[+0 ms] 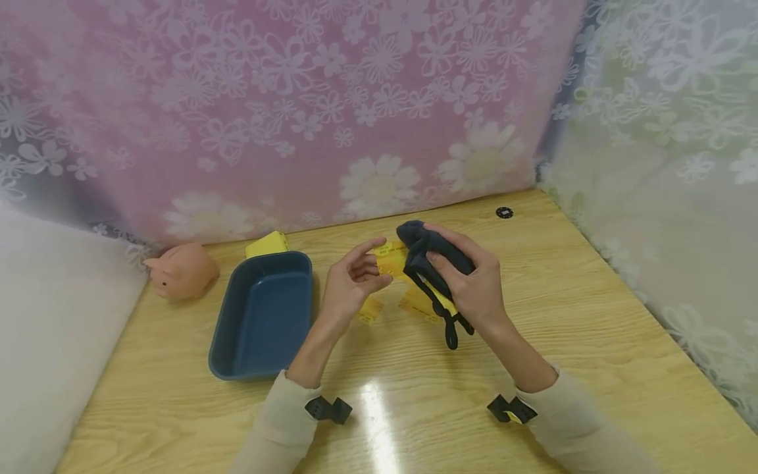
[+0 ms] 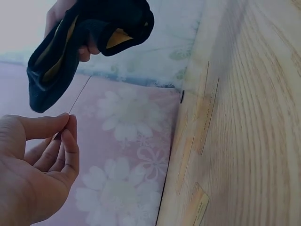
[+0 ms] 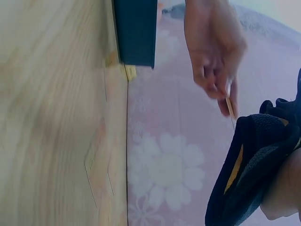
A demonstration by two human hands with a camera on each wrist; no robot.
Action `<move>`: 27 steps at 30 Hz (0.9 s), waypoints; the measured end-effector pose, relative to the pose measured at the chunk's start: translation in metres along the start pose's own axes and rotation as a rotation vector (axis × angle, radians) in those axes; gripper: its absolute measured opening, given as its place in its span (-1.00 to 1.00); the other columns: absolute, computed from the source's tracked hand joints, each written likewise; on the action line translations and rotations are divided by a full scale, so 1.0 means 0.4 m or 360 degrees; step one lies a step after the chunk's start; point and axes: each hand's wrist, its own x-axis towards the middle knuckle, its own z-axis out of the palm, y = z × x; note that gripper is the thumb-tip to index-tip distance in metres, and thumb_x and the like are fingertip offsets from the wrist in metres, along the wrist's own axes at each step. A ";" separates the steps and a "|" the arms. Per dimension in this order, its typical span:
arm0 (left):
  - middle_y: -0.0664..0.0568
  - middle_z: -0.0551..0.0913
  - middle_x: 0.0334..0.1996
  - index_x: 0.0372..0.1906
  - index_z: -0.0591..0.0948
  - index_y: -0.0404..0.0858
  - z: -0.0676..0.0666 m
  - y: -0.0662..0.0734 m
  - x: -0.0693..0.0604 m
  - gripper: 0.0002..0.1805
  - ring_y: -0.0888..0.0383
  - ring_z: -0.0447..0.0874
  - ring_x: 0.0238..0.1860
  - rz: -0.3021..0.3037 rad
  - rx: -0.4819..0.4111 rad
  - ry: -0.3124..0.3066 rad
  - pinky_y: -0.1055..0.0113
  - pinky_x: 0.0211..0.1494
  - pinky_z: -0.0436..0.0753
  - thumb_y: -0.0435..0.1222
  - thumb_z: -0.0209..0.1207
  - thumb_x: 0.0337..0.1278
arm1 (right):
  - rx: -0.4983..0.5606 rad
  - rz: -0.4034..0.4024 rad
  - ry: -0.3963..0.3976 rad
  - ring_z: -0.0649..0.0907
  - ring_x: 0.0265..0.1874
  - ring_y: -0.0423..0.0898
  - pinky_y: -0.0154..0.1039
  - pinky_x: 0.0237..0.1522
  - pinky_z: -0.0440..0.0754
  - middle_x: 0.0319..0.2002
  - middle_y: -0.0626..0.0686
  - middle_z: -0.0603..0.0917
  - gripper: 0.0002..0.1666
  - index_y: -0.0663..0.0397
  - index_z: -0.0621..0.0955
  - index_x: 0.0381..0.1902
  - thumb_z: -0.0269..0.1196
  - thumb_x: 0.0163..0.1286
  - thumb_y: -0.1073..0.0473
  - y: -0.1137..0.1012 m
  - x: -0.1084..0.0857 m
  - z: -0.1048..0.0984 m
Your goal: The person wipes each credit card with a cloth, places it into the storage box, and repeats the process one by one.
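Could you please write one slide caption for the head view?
Left fingers pinch a yellow card; right fingers hold a dark pouch above a wooden table.

The left arm (image 1: pixel 310 359) and right arm (image 1: pixel 527 365), in long pale cream cloth sleeves (image 1: pixel 284 421), reach forward and lean in toward each other. Both wrists are bent a little. The bare left hand (image 1: pixel 349 286) pinches with its thumb and first finger, its other fingers bent. The bare right hand (image 1: pixel 476 283) grips, thumb on one side and fingers on the other. The two hands are near but apart.
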 end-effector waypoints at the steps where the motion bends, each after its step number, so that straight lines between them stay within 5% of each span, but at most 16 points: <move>1: -0.03 0.62 -0.11 0.36 0.62 -0.03 0.002 -0.001 -0.001 -0.35 0.05 0.63 -0.11 -0.0005 0.0008 -0.0001 0.34 0.00 0.68 -0.49 0.42 0.18 | 0.0001 0.0004 -0.0019 0.69 0.20 -0.08 -0.28 0.11 0.71 0.24 0.04 0.69 -0.49 0.00 0.68 0.30 0.34 0.43 0.40 -0.002 -0.005 0.005; 8: -0.12 0.64 -0.07 0.44 0.54 -0.11 0.012 -0.001 -0.006 -0.31 0.12 0.64 -0.17 -0.0050 0.0013 -0.0017 0.38 -0.09 0.65 -0.58 0.30 0.24 | -0.0017 0.0027 -0.0133 0.67 0.21 -0.06 -0.25 0.13 0.71 0.22 -0.03 0.70 -0.50 -0.08 0.69 0.28 0.35 0.43 0.37 -0.008 -0.035 0.044; 19: -0.09 0.74 0.08 0.41 0.59 -0.01 0.019 0.000 -0.006 -0.41 0.06 0.74 -0.06 0.0123 0.0133 -0.0086 0.33 -0.17 0.58 -0.54 0.19 0.38 | -0.0111 0.0051 -0.0164 0.68 0.17 -0.05 -0.28 0.16 0.67 0.12 -0.01 0.73 -0.52 -0.11 0.71 0.26 0.39 0.42 0.31 -0.008 -0.059 0.072; 27: -0.08 0.72 -0.15 0.35 0.63 0.01 0.014 0.004 -0.008 -0.37 0.06 0.68 -0.20 0.0037 0.0091 -0.0011 0.35 -0.12 0.65 -0.59 0.21 0.28 | -0.0188 0.0013 -0.0121 0.68 0.19 -0.06 -0.28 0.18 0.66 0.16 -0.02 0.74 -0.54 -0.11 0.72 0.25 0.39 0.43 0.30 0.000 -0.048 0.067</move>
